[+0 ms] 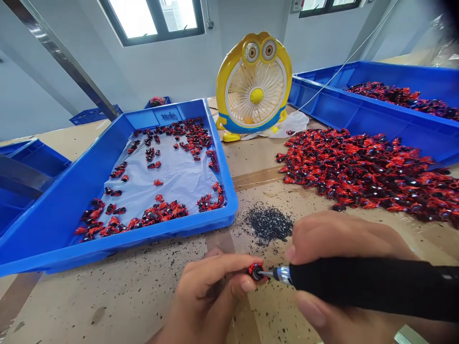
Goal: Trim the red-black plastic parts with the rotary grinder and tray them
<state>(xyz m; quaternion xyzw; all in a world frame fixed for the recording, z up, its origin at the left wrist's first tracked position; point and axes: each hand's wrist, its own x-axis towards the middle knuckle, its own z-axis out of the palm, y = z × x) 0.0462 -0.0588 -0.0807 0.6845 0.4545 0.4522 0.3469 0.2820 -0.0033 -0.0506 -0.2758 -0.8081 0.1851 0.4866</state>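
Note:
Between the thumb and fingers of my left hand (215, 286) is a small red and black plastic part (256, 271). My right hand (344, 248) wraps round a black electric screwdriver (358, 286) with a silver collar. Its thin metal bit points left and meets the dark round opening of the part. Just beyond my hands, a heap of black screws or shavings (270, 223), too small to tell which, lies on the brown table covering (136, 291). Many similar red and black parts (362, 167) are piled at the right.
A blue tray (229, 200) at the left holds scattered red and black parts on a white sheet. Behind stands a yellow fan (256, 95) with cartoon eyes. Another blue tray (376, 114) with parts sits at the back right. Black specks litter the table.

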